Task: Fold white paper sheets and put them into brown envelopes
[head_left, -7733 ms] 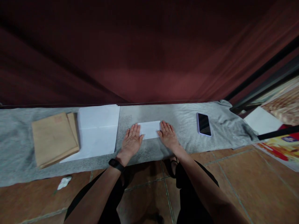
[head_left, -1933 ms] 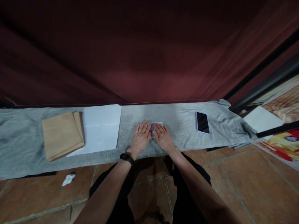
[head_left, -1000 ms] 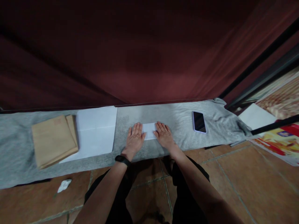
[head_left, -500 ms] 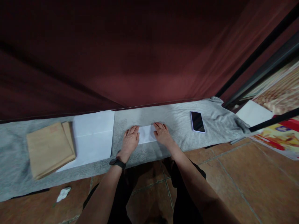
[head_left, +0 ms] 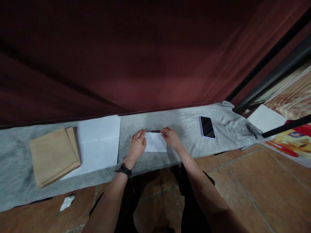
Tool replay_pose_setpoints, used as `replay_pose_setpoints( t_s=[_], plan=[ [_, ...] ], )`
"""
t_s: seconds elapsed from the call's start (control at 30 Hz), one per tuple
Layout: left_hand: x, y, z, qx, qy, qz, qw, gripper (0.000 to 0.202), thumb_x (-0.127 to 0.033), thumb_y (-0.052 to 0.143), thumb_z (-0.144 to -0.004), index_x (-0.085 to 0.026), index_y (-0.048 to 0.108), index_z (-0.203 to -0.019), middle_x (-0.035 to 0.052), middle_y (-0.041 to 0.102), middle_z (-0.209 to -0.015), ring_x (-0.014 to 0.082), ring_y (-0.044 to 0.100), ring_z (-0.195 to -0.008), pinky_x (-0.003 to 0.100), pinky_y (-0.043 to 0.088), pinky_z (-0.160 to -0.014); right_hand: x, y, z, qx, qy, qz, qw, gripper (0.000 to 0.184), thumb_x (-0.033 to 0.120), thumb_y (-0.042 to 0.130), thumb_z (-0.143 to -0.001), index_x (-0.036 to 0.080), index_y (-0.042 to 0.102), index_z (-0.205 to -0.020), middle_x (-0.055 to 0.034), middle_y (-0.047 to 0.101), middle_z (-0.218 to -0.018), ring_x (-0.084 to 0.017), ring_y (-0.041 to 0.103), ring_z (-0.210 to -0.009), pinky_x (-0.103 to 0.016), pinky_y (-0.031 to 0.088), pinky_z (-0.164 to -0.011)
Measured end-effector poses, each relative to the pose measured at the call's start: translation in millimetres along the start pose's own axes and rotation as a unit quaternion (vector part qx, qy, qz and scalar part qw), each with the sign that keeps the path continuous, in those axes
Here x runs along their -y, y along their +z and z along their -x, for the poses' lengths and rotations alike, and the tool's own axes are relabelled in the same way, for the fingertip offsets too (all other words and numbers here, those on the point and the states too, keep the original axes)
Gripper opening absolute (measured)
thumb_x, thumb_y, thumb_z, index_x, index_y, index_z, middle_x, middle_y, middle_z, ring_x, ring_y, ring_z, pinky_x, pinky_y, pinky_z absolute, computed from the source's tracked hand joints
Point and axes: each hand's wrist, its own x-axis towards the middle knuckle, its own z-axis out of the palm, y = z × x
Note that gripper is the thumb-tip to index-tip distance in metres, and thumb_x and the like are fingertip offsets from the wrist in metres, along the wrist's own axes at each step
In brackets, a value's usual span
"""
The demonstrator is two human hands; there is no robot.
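A small folded sheet of white paper (head_left: pixel 155 143) lies on the grey cloth in front of me, its far edge raised slightly with a dark shadow behind it. My left hand (head_left: pixel 137 144) rests at the paper's left end, fingers stretched forward and the thumb alongside. At the far right corner, my right hand (head_left: pixel 170 137) has its fingers bent and pinches the paper's edge. The right-hand fingertips are partly hidden. Left of my hands lies a larger creased white sheet (head_left: pixel 100 139), partly covered by brown paper envelopes (head_left: pixel 54 155).
The grey cloth (head_left: pixel 191 142) covers a long narrow surface. A phone (head_left: pixel 207 127) lies on it at the right. Behind hangs a dark red curtain (head_left: pixel 155 87). A crumpled white scrap (head_left: pixel 67 203) is on the tiled floor (head_left: pixel 245 181), and a printed box (head_left: pixel 293 139) stands at the far right.
My right hand has gone from lying flat on the folded paper to pinching its far right corner. The far edge has lifted a little, and more of the paper shows.
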Motion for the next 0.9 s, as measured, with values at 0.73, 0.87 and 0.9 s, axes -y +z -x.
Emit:
replay_pose_setpoints(
  t_s=[0.73, 0.87, 0.9],
  plan=[
    [-7.7, -24.0, 29.2, 0.048, 0.131, -0.032, 0.990, 0.034, -0.002, 0.052, -0.084, -0.022, 0.068, -0.105, 0.0094, 0.069, -0.130, 0.0282, 0.061, -0.122, 0.044, 0.048, -0.106, 10.7, -21.6, 42.9, 0.076, -0.172, 0.142, 0.972, 0.021, 0.008, 0.058, -0.091, 0.022, 0.070, -0.101, -0.0049, 0.074, -0.105, -0.021, 0.066, -0.106, -0.033, 0.043, -0.104],
    [-2.9, -15.0, 41.1, 0.071, 0.145, -0.010, 0.987, 0.041, 0.000, 0.052, -0.079, -0.021, 0.067, -0.111, 0.0104, 0.067, -0.135, 0.0273, 0.060, -0.128, 0.045, 0.049, -0.110, 12.2, -21.7, 51.2, 0.114, -0.157, 0.138, 0.971, 0.023, 0.010, 0.060, -0.090, 0.022, 0.071, -0.105, -0.0038, 0.074, -0.112, -0.020, 0.068, -0.105, -0.033, 0.045, -0.103],
    [-2.0, -13.9, 43.0, 0.073, 0.145, 0.001, 0.987, 0.043, 0.000, 0.051, -0.079, -0.021, 0.067, -0.112, 0.0105, 0.067, -0.137, 0.0268, 0.060, -0.130, 0.045, 0.049, -0.112, 13.1, -20.5, 51.8, 0.114, -0.149, 0.133, 0.973, 0.024, 0.012, 0.059, -0.091, 0.023, 0.072, -0.108, -0.0037, 0.074, -0.115, -0.020, 0.069, -0.105, -0.033, 0.046, -0.104]
  ],
)
